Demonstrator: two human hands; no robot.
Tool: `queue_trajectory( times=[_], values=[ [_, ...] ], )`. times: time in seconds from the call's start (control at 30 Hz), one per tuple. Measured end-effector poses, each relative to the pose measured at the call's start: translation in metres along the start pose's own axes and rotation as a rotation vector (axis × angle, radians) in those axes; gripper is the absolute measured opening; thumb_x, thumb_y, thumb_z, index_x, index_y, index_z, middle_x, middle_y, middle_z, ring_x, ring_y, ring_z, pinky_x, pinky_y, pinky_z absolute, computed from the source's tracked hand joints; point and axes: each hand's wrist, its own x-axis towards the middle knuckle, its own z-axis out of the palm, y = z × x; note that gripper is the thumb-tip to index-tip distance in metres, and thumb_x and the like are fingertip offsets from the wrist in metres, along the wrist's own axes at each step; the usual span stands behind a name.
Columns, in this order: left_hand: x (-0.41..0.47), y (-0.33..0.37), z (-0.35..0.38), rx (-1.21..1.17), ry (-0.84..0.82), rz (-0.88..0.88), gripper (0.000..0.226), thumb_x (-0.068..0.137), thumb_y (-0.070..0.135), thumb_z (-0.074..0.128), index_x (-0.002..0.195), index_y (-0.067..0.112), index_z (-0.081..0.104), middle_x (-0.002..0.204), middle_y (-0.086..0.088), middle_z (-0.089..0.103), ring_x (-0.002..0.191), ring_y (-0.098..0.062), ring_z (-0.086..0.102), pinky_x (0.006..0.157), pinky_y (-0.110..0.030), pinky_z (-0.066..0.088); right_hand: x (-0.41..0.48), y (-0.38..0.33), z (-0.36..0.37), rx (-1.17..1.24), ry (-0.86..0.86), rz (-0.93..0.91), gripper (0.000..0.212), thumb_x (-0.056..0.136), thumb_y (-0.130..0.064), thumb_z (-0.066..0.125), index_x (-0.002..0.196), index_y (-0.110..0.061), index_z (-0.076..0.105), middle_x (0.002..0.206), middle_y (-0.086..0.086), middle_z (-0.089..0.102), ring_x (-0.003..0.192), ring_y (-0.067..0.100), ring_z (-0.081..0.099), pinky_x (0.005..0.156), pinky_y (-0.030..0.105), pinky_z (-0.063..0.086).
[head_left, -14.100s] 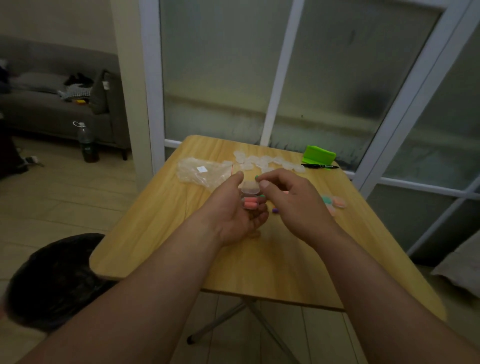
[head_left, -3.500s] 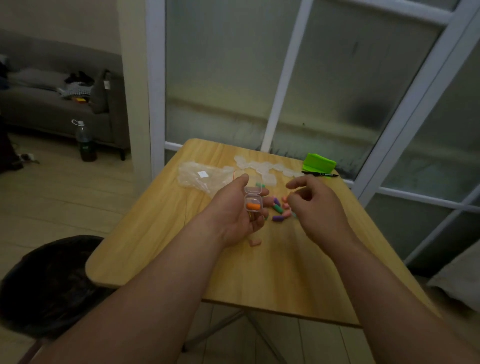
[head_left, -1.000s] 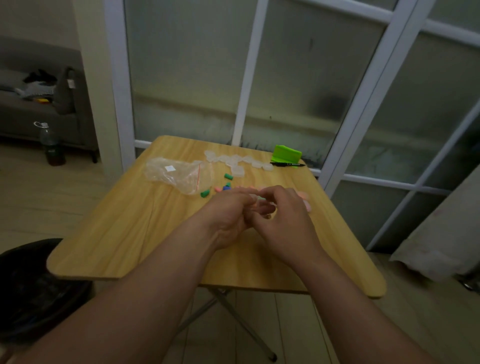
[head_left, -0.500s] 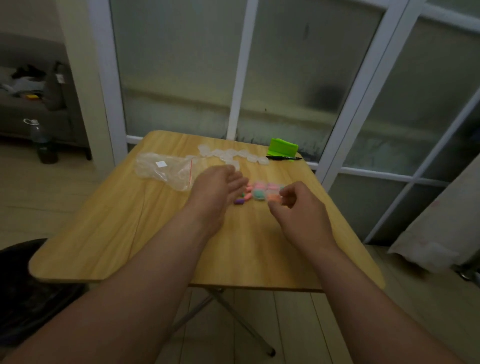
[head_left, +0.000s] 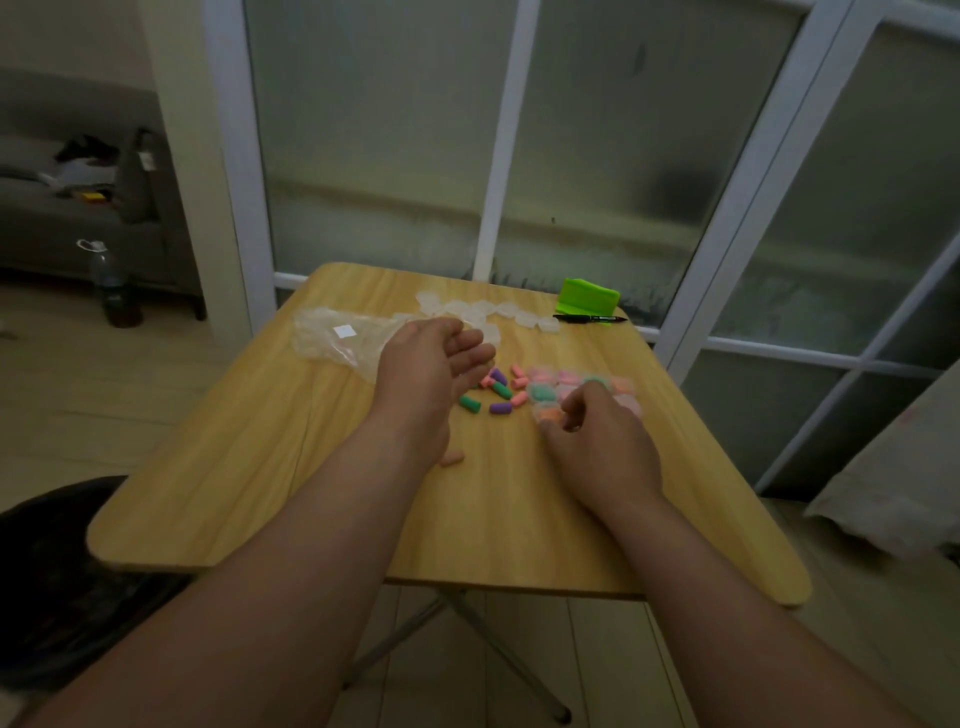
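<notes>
Orange-filled case: on worktop, at near end of filled cases; pinched under curled fingertips of right hand. One second ago clasped between both hands; now set down in the row. Left hand: freed, fingers loosely spread, holding nothing, above loose earplugs, just short of empty cases. Judged: this case finished, next fill due.

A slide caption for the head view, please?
Right hand holds a filled case; left hand open above loose earplugs.
</notes>
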Motion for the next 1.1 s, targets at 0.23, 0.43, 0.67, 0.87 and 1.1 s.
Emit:
queue_trajectory(
  times=[0.23,0.43,0.67,0.87,1.1],
  values=[
    [0.002,0.007,-0.007,0.063,-0.008,-0.008,0.018,0.104,0.016,0.054,0.116,0.007,0.064,0.105,-0.014,0.076,0.085,-0.024,0.075,0.084,-0.04,0.063,0.002,0.0,-0.001,0.03,-0.023,0.026,0.019,0.095,-0.046,0.069,0.096,-0.031,0.056,0.086,-0.017,0.053,0.086,0.012,0.061,0.082,0.045,0.057],
    [0.006,0.013,-0.011,0.136,0.025,0.043,0.02,0.105,0.02,0.054,0.118,0.006,0.062,0.089,-0.006,0.069,0.068,-0.015,0.063,0.062,-0.032,0.05,0.004,0.001,-0.003,0.085,0.01,0.021,0.014,0.098,-0.041,0.068,0.1,-0.032,0.058,0.094,-0.014,0.061,0.084,0.003,0.056,0.066,0.031,0.052],
    [0.014,0.025,-0.02,0.15,-0.007,0.064,0.009,0.1,0.024,0.061,0.095,0.016,0.059,0.065,0.003,0.055,0.059,-0.014,0.051,0.056,-0.031,0.04,0.014,-0.01,-0.001,0.163,0.022,-0.049,0.008,0.1,-0.034,0.067,0.105,-0.03,0.063,0.093,-0.016,0.06,0.086,0.001,0.058,0.067,0.028,0.049],
    [0.017,0.045,-0.031,0.098,0.055,0.01,0.031,0.103,0.034,0.057,0.075,0.021,0.052,0.064,0.001,0.058,0.056,-0.014,0.051,0.056,-0.03,0.04,0.045,-0.023,0.002,0.146,-0.035,-0.081,0.008,0.101,-0.034,0.066,0.106,-0.029,0.062,0.097,-0.011,0.067,0.085,0.007,0.063,0.068,0.032,0.053],
    [0.037,0.071,-0.037,-0.018,0.189,0.007,0.035,0.103,0.03,0.052,0.071,0.019,0.051,0.062,0.001,0.058,0.052,-0.014,0.047,0.051,-0.025,0.038,0.125,-0.055,0.026,0.074,-0.084,-0.136,0.01,0.097,-0.028,0.066,0.105,-0.025,0.063,0.099,-0.005,0.069,0.086,0.015,0.065,0.074,0.035,0.051]
  ],
)
